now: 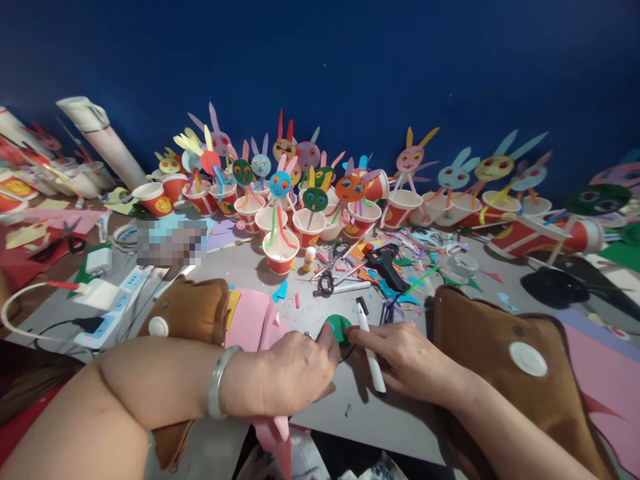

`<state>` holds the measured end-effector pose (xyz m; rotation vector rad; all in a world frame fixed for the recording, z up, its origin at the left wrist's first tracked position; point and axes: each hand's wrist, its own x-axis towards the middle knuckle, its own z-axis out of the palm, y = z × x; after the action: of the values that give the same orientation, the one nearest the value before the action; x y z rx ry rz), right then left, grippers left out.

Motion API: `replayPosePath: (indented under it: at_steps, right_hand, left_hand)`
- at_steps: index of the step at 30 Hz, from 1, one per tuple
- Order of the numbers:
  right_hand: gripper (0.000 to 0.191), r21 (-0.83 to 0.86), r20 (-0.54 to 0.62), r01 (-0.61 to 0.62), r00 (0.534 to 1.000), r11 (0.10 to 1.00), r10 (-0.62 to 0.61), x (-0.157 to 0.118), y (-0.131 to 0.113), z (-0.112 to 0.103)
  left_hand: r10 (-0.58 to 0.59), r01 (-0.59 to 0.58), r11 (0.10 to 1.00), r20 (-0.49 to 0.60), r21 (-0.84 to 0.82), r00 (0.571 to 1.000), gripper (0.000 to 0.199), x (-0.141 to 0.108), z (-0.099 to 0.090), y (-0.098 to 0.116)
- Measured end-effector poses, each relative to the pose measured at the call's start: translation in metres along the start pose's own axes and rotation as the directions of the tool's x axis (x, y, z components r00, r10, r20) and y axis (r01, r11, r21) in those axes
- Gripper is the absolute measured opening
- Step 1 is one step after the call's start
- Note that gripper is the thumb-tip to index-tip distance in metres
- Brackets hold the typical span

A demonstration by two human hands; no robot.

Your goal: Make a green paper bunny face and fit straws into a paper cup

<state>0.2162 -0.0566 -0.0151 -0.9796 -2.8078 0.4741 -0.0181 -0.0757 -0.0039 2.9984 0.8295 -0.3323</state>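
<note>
A small green paper disc (pixel 340 329) is between my two hands above the grey table. My left hand (pixel 295 367), with a pale bangle at the wrist, pinches the disc's left edge. The fingertips of my right hand (pixel 400 353) are at its right edge, and a white marker (pixel 371 353) with a black end slants between those fingers. Pink paper (pixel 253 320) lies beneath my left forearm. Beyond my hands are black-handled scissors (pixel 327 281), a black glue gun (pixel 389 264) and a small glue bottle (pixel 309 259).
Red and white paper cups (pixel 281 253) holding paper rabbit faces stand along the blue wall. Brown cushions (pixel 515 373) lie at both sides. A white power strip (pixel 117 303) with cables is at the left. Paper scraps cover the table's middle.
</note>
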Motion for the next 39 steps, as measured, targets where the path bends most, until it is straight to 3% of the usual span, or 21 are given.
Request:
replayPosePath:
  at_steps: [8,14,25,39]
  right_hand:
    - [0.023,-0.007,0.021,0.007,1.000,1.000,-0.007,-0.0008,0.0026,0.0018]
    - [0.024,0.013,0.018,-0.007,1.000,1.000,0.007,0.0001,0.0004,0.0000]
    - [0.027,0.031,-0.029,0.009,1.000,0.999,-0.008,0.0002,0.0007,0.0000]
    - [0.027,0.008,-0.001,0.010,1.000,1.000,-0.010,-0.0006,0.0017,0.0009]
  left_hand:
    - [0.003,-0.003,1.000,-0.034,-0.008,0.999,0.060,0.0003,0.0022,0.0005]
    - [-0.003,0.003,1.000,0.006,0.010,1.000,0.060,0.0003,0.0031,0.0010]
    - [-0.001,0.001,1.000,-0.030,-0.001,1.000,0.057,0.0011,0.0056,0.0002]
    - [0.007,-0.005,1.000,-0.097,0.014,0.995,0.056,-0.0013,0.0062,-0.0002]
